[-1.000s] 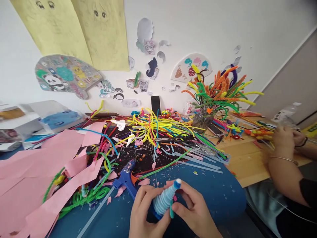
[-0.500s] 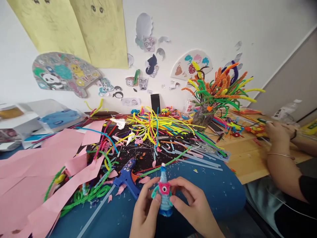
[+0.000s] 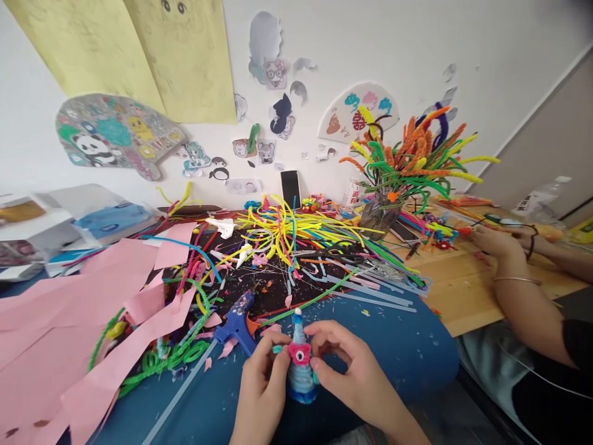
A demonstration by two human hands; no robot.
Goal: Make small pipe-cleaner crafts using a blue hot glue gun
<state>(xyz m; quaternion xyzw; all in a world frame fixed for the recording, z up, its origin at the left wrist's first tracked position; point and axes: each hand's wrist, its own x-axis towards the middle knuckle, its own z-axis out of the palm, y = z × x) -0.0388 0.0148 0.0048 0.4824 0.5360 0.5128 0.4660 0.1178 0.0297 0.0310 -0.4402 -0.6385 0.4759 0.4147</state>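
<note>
Between my hands, above the table's front edge, stands a small figure (image 3: 303, 377) of coiled light blue pipe cleaner. It has a pointed top with a white tip, a dark blue base and a pink star-shaped piece (image 3: 299, 354) with one googly eye. My left hand (image 3: 264, 383) pinches the figure's teal arm on the left side. On the other side, my right hand (image 3: 349, 374) has its thumb and fingers closed on the figure's right side and arm. A blue glue gun (image 3: 237, 324) lies just beyond my left hand, a long clear glue stick at its rear.
Pink sheets (image 3: 106, 309) and green pipe cleaners (image 3: 162, 371) cover the left. Yellow pipe cleaners (image 3: 301, 228) pile up behind, near a leaning phone (image 3: 291, 187). Glue sticks (image 3: 370, 290) lie right of centre, below a vase (image 3: 376, 219) of pipe cleaners. A co-worker's arms (image 3: 514, 272) reach in at right.
The figure and both hands have shifted slightly left. My left fingers now pinch its arm, drawn outward. The co-worker's hands have moved left over the wooden table.
</note>
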